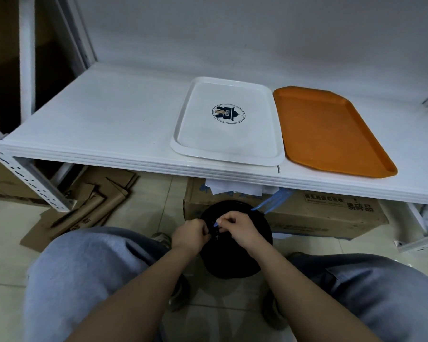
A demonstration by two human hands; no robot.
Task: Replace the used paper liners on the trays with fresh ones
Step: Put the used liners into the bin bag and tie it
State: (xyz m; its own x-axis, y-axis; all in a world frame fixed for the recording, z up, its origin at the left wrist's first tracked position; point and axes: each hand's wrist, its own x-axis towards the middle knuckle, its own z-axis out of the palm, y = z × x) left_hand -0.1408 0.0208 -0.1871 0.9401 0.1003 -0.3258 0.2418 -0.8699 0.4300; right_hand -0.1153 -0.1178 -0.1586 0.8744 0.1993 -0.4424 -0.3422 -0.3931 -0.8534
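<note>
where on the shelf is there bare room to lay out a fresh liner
The shelf is bare from its left post to the white tray. The right part is crowded: the white tray and the orange tray lie almost edge to edge, with only a narrow strip behind them.

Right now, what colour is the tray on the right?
Orange tray, plain with no picture; the head view shows it best.

Both bare forearms reach forward and down between the knees, meeting over the black bin [235,253]. The left hand [189,236] curls its fingers at the bin's near rim, pinching the dark bag edge; the right hand [237,229], just beside it, pinches likewise.
</note>
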